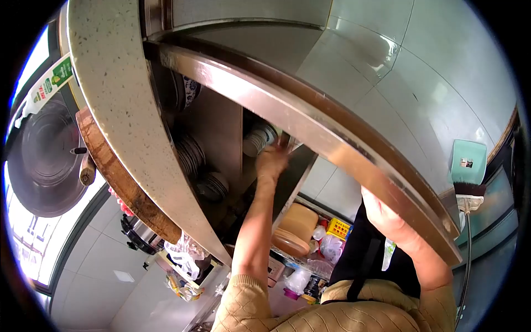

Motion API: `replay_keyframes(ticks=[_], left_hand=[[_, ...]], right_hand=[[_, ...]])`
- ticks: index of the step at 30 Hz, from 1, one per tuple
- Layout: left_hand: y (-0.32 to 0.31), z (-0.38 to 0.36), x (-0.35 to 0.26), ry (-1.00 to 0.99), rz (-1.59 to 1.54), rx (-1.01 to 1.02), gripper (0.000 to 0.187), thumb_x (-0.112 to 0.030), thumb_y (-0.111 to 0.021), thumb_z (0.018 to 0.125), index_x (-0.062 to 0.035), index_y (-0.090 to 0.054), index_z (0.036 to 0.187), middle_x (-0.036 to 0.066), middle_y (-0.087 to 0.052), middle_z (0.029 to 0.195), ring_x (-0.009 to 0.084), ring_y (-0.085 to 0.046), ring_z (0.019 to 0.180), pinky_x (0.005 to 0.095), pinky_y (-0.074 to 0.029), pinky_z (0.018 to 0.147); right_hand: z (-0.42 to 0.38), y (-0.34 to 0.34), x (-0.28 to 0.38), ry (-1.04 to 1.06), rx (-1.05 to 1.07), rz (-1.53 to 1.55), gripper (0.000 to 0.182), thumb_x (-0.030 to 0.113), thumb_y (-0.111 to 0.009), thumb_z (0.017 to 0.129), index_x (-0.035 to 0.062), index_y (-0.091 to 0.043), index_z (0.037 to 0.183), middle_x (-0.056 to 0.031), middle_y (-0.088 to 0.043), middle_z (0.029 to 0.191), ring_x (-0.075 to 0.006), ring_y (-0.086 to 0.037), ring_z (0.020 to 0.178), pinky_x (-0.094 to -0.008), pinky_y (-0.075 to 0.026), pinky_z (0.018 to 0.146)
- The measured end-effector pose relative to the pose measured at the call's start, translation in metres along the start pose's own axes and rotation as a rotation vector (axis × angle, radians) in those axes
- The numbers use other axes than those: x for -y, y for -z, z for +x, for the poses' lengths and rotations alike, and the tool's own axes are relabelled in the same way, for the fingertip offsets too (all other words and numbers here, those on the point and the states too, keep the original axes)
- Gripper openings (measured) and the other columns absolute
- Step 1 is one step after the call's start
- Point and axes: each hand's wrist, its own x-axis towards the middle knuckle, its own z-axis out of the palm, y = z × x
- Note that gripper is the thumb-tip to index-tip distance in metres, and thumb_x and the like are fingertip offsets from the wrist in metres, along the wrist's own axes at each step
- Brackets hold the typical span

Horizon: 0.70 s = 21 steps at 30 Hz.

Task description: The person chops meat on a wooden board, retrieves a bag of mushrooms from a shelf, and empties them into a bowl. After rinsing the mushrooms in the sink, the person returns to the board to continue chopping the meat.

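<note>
Fingers (282, 154) of my left hand (270, 165) are blurred at the near right end of a stack of small pale dishes (259, 140), inside the open drawer (218, 124). From where I sit I cannot tell whether they grip the stack or only touch it. My left arm reaches in from the near side, palm turned away from me.

My right hand (383, 213) is up against the near side of the metal-edged drawer front (310, 124), at its right part. Its fingertips are hidden from me there, so I cannot tell if they are clenched on it.

A divider (242, 141) stands just left of the pale dishes. Left of it I see a blue-patterned bowl (191, 93) at the far end, a stack of bowls (189, 156) nearer, and another stack (213, 187) nearest.

Along the left runs a speckled countertop (113, 72), with a round wooden board (124, 177) at its left edge. Near me, between my arms, sit a tan container (297, 220) and a yellow basket (338, 228). Far to the right, a broom (469, 195) stands beside a pale green dustpan (468, 161).
</note>
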Motion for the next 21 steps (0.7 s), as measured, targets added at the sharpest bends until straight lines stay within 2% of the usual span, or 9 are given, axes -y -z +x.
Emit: replay_keyframes(ticks=[1,2,4,5,7,8,11,21], left_hand=[[0.028,-0.001,-0.009,0.011,-0.298,-0.371,0.036,-0.027,-0.064,0.079,-0.0047,-0.059,0.107,0.014,-0.065,0.085,0.0262,-0.062,0.079,0.0334,-0.048,0.074],[0.056,-0.002,-0.018,-0.084,-0.559,-0.744,0.022,-0.013,-0.064,0.081,-0.0002,-0.060,0.099,0.015,-0.063,0.084,0.0249,-0.060,0.078,0.0337,-0.048,0.074],[0.095,0.035,0.013,-0.350,-0.585,-1.043,0.030,-0.017,-0.058,0.087,0.0065,-0.055,0.106,0.018,-0.058,0.104,0.0274,-0.055,0.094,0.0340,-0.044,0.085],[0.137,0.020,-0.026,-0.359,-0.494,-1.163,0.035,-0.019,-0.055,0.090,0.0083,-0.053,0.111,0.021,-0.055,0.113,0.0308,-0.053,0.102,0.0356,-0.042,0.089],[0.174,0.032,-0.044,-0.363,-0.363,-1.277,0.041,-0.023,-0.050,0.092,0.0098,-0.050,0.117,0.024,-0.051,0.122,0.0353,-0.049,0.112,0.0379,-0.040,0.093],[0.179,0.053,-0.039,-0.357,-0.333,-1.269,0.042,-0.025,-0.049,0.093,0.0096,-0.050,0.118,0.024,-0.050,0.124,0.0364,-0.048,0.114,0.0385,-0.040,0.094],[0.192,0.085,-0.020,-0.283,-0.320,-1.222,0.040,-0.023,-0.049,0.092,0.0092,-0.050,0.116,0.023,-0.051,0.122,0.0350,-0.049,0.111,0.0378,-0.040,0.092],[0.186,0.085,-0.011,-0.219,-0.419,-1.245,0.033,-0.017,-0.052,0.091,0.0081,-0.053,0.112,0.020,-0.054,0.114,0.0304,-0.051,0.105,0.0353,-0.041,0.088]], right_hand=[[0.001,-0.001,0.000,-0.017,0.012,0.001,0.021,0.013,-0.061,0.082,0.0052,-0.062,0.102,-0.0123,-0.063,0.092,-0.0284,-0.061,0.082,-0.0356,-0.049,0.072],[0.002,-0.001,0.000,-0.030,0.022,0.003,0.021,0.013,-0.061,0.083,0.0052,-0.062,0.102,-0.0122,-0.063,0.093,-0.0284,-0.061,0.082,-0.0356,-0.049,0.072],[0.003,0.001,-0.001,-0.058,0.048,0.012,0.021,0.013,-0.061,0.083,0.0051,-0.062,0.102,-0.0121,-0.063,0.093,-0.0283,-0.061,0.083,-0.0356,-0.049,0.072],[0.004,0.002,0.000,-0.068,0.063,0.016,0.021,0.013,-0.061,0.083,0.0051,-0.062,0.102,-0.0121,-0.063,0.093,-0.0283,-0.061,0.083,-0.0356,-0.049,0.072],[0.005,0.005,0.000,-0.088,0.084,0.017,0.021,0.013,-0.060,0.083,0.0051,-0.062,0.102,-0.0120,-0.063,0.094,-0.0283,-0.061,0.084,-0.0356,-0.049,0.072],[0.006,0.007,0.000,-0.092,0.091,0.016,0.021,0.014,-0.060,0.083,0.0051,-0.062,0.103,-0.0119,-0.063,0.094,-0.0282,-0.061,0.084,-0.0356,-0.049,0.073],[0.007,0.012,0.000,-0.109,0.127,-0.007,0.021,0.014,-0.060,0.084,0.0051,-0.061,0.103,-0.0118,-0.063,0.095,-0.0282,-0.061,0.085,-0.0356,-0.049,0.073],[0.018,0.021,-0.001,-0.190,0.223,-0.058,0.021,0.015,-0.058,0.085,0.0051,-0.061,0.104,-0.0112,-0.064,0.097,-0.0279,-0.061,0.087,-0.0356,-0.049,0.074]])
